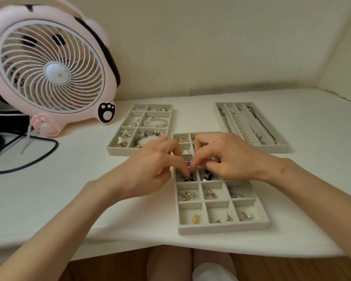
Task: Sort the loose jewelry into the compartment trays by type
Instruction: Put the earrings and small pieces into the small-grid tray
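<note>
Earring duty, so hunched over the near tray (223, 228) on the table (304, 195), with left grip (150, 169) pinched on the dark earrings (187, 178) in its left-column cell to seat them with their own kind, right grip (229, 157) curled alongside, couldn't tell if clamped on anything.

Head cam looks fwd & down, close over desk (312, 179).

Over tray (221, 228) — left hand (150, 167), right hand (229, 157).

Home desk nook: pink paw-print fan (51, 67), white tabletop (312, 179), wood floor (109, 266).
</note>
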Demonstrator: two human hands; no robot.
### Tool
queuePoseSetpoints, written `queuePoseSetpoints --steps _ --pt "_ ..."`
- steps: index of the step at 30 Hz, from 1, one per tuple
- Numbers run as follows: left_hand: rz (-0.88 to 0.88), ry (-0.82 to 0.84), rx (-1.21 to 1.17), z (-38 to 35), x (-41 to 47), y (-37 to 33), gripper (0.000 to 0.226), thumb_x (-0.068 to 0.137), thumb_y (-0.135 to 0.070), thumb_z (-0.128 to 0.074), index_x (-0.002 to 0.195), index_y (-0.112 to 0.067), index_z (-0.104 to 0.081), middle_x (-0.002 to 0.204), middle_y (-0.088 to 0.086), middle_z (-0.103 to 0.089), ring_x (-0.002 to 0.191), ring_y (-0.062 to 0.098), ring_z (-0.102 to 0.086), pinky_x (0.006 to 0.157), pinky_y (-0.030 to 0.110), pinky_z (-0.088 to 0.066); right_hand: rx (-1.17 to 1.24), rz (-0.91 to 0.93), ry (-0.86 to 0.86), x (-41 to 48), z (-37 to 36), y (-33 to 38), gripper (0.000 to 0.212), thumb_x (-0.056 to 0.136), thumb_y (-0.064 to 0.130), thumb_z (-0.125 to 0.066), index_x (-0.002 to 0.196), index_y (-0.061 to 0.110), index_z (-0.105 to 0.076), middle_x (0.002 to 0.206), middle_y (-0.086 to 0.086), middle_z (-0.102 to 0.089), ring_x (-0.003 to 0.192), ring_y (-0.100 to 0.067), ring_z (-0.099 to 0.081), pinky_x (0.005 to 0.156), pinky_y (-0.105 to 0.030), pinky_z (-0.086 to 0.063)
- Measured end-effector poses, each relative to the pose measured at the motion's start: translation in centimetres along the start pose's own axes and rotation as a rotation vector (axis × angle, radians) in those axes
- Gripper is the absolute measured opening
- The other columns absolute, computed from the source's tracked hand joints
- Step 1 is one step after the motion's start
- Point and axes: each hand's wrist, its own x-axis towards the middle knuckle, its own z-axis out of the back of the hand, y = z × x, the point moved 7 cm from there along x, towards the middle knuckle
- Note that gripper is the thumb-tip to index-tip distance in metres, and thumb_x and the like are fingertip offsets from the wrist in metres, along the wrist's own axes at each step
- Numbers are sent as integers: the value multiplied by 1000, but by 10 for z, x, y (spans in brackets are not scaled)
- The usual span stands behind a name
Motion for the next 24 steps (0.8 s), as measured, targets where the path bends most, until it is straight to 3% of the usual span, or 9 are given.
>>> queuePoseSetpoints --steps 7,13,20,24 --pt "-15 34 45 -2 0 -1 45 70 -5 -42 92 -33 -70 92 -10 -43 83 6 -32 77 31 -38 14 -22 -15 -5 2 -3 30 75 20 -52 83 38 -74 75 15 -49 69 0 -47 59 -13 -30" --pt "38 -37 -44 7 -2 11 40 75 -6 -45 93 -32 -69 88 -13 -48 88 8 -43 79 18 -32 -3 -13 -28 -6 2 0 30 76 16 -54 81 38 -73 78 15 -51 70 2 -47 58 -10 -31" --pt "74 -109 -11 14 -3 18 35 76 -23 -38 88 -32 -69 83 -14 -46 84 8 -42 78 14 -31 -18 -89 -44 -6 12 -10 23 83 17 -62 83 38 -70 80 11 -53 65 -2 -48 60 -22 -35" --pt "76 -95 -31 12 -2 17 36 76 -21 -37 87 -34 -69 84 -15 -46 85 7 -42 78 16 -31 0 -142 -59 -14 20 -20 19 82 22 -67 78 40 -67 77 11 -53 69 3 -47 62 -22 -33"
